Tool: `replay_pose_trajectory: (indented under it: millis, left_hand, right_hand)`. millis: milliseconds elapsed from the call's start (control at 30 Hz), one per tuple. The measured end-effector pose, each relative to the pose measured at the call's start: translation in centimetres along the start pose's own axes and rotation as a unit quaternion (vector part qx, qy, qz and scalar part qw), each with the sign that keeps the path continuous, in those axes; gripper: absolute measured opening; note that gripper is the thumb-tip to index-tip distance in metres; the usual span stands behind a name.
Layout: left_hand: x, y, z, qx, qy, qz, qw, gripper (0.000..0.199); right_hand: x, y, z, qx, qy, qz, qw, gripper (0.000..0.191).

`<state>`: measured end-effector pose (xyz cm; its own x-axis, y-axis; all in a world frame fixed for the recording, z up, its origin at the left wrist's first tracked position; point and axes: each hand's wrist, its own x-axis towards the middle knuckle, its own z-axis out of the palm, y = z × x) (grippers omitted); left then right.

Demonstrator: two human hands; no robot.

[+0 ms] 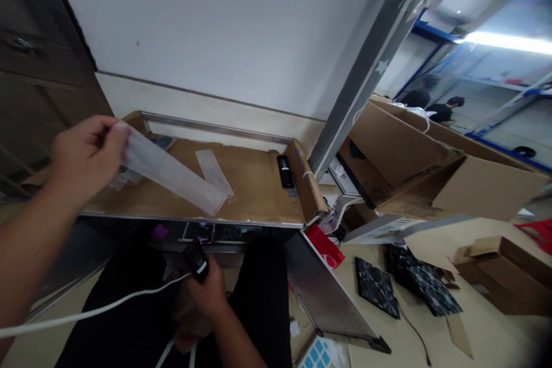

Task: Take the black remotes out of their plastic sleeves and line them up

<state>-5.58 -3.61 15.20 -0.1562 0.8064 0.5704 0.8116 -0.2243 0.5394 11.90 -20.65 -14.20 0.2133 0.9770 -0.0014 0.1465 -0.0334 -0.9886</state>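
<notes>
My left hand pinches one end of a long, narrow translucent plastic sleeve, which slants down onto the cardboard-covered surface. A similar strip lies at its far end; I cannot tell whether the two are joined. Low over my lap, my right hand is wrapped around a small black cylindrical device with a white label. A white cable runs up to that hand from the left. Another black device of the same look lies at the surface's right end.
Crumpled clear plastic lies near my left hand. An open carton stands to the right, with a smaller box and black patterned packages on the floor. A hinged metal panel juts out below. Two people sit far behind.
</notes>
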Motion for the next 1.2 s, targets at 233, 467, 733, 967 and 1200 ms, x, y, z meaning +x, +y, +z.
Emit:
replay_pose_trajectory:
  millis: [233,467,733,967,1200]
  left_hand:
    - [-0.1,-5.1,12.3,-0.050,-0.175,-0.061,0.981,0.037]
    - [-0.5,-7.7,15.6,-0.066,-0.165,-0.053,0.983,0.038]
    - [-0.7,-7.5,15.3,-0.075,-0.165,-0.050,0.982,0.039]
    - [-0.8,-7.7,15.3,-0.100,-0.153,-0.036,0.983,0.039]
    - [-0.9,-7.7,15.3,-0.094,-0.157,-0.035,0.983,0.040]
  right_hand:
    - [-1.9,-2.3,-3.0,0.044,0.016,-0.015,0.999,0.044]
    - [-1.1,-9.0,-8.2,-0.077,0.113,-0.069,0.988,0.043]
    - [16.6,-15.7,-14.3,-0.495,0.218,-0.064,0.839,0.063]
    - [20.1,-13.0,-14.5,-0.598,0.239,-0.044,0.763,0.053]
    - [20.7,-13.2,-14.7,-0.643,0.262,-0.062,0.717,0.046]
